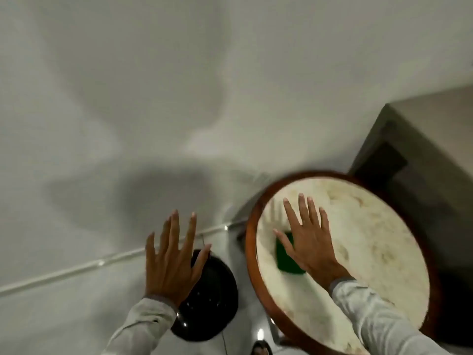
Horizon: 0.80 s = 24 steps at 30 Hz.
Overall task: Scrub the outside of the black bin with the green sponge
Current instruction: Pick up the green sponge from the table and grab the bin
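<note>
The black bin (212, 298) stands on the floor low in the view, seen from above, glossy and round. My left hand (172, 257) hovers over its left side with the fingers spread and nothing in it. The green sponge (286, 258) lies on a round table top (371, 247) to the right. My right hand (309, 237) is spread flat above the sponge, covering its right part; whether it touches the sponge I cannot tell. Both arms wear pale grey sleeves.
The round table has a cream top with a brown wooden rim (252, 249). A grey block-shaped piece of furniture (409, 139) stands behind it at the right. A white wall (179, 85) fills the upper view, and a pale strip (107, 260) runs along its foot.
</note>
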Motion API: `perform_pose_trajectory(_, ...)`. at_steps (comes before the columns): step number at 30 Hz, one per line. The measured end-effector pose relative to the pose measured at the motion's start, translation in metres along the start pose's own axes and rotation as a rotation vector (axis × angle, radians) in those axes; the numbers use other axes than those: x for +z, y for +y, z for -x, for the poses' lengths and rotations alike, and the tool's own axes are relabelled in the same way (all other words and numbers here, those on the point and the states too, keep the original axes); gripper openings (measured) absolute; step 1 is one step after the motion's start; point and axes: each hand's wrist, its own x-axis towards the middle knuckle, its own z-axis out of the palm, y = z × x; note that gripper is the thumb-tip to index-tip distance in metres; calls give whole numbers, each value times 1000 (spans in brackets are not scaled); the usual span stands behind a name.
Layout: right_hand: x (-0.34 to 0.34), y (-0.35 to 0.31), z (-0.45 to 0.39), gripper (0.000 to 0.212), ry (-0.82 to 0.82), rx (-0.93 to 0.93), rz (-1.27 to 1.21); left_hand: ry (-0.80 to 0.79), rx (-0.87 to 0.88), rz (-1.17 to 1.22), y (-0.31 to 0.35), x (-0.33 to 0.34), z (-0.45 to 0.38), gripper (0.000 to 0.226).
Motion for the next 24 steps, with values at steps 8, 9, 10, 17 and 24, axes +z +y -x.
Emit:
perform_pose_trajectory(8,161,16,2,68,3,280,-154,-311,-81,38,-4,199,-12,79)
perform_pose_trajectory(9,175,15,5,68,55,301,-169,-350,-106,43,-4,228,-17,79)
perform_pose_trajectory(10,181,14,3,68,101,321,-188,-406,-144,57,-5,250,-27,78)
perform_pose_trajectory(17,200,12,3,50,257,263,-401,-544,-348,128,-21,369,-92,73)
perform_pose_trajectory(24,192,-81,37,38,413,-65,-571,-504,-490,433,-34,374,-92,48)
